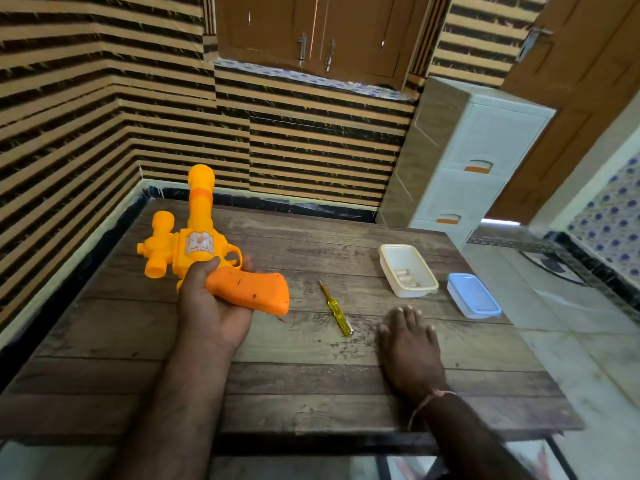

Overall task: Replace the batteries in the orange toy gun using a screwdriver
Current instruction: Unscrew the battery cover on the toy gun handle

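Head view: my left hand [211, 306] grips the orange plastic toy gun [204, 251] by its handle, over the wooden surface [311, 375].
My right hand [410, 344] lies flat, fingers spread, beside the yellow screwdriver [335, 308]; batteries [405, 277] sit in the open white plastic box [407, 270].

striped walls [86, 109], a white drawer unit [474, 161], brown cupboard doors [311, 32].

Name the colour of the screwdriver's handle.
Translucent yellow; the screwdriver lies on the table, clearest in the head view.
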Demonstrator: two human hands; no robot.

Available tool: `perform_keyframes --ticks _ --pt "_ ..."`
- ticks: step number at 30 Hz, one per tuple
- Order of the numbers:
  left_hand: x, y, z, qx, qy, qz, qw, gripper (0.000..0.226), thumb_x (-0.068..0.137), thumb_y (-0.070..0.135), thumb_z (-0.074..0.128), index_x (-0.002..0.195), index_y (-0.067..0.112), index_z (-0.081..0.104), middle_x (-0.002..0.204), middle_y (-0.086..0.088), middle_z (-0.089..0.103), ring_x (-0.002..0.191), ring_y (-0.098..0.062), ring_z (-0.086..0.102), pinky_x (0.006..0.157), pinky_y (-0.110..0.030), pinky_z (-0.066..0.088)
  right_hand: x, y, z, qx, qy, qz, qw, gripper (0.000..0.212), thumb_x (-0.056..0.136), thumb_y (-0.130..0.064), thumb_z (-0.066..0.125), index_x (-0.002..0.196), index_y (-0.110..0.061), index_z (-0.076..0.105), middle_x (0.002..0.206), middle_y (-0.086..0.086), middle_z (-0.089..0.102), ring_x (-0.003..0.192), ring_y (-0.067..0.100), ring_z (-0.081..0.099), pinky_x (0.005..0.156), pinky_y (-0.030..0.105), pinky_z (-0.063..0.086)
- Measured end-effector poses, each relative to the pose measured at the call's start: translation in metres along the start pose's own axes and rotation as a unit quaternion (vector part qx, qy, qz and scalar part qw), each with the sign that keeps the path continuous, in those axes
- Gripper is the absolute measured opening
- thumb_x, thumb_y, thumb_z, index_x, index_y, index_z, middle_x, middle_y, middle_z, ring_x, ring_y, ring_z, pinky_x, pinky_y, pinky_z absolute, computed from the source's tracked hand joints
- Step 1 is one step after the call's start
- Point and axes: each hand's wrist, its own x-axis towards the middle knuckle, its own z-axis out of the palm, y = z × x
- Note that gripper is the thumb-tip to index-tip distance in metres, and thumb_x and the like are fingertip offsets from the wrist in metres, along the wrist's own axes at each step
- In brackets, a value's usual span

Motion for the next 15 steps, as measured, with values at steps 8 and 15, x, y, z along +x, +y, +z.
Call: perform_keyframes --ticks 8,15 --pt "-0.002 -0.001 -0.002 0.001 -0.031 0.002 1.000 0.051 0.090 0.018 0.054 0.140 0.016 0.048 0.114 -0.008 0.062 0.089 -0.026 0.066 0.097 -0.047 0.048 -0.004 0.001 -0.006 0.066 0.071 0.015 0.995 0.053 0.098 -0.033 0.041 0.142 -0.004 0.039 0.146 0.017 0.045 0.134 0.033 0.041 0.113 0.043 0.032" --pt "-0.006 -0.004 -0.004 0.039 -0.066 -0.011 0.997 0.031 0.091 0.009 0.051 0.120 0.018 0.056 0.126 -0.011 0.060 0.114 -0.036 0.062 0.098 -0.052 0.046 -0.050 -0.098 -0.051 0.192 0.136 -0.253 0.938 0.065 0.090 -0.036 0.046 0.148 -0.009 0.035 0.154 0.008 0.037 0.144 0.017 0.025 0.118 0.018 0.008"
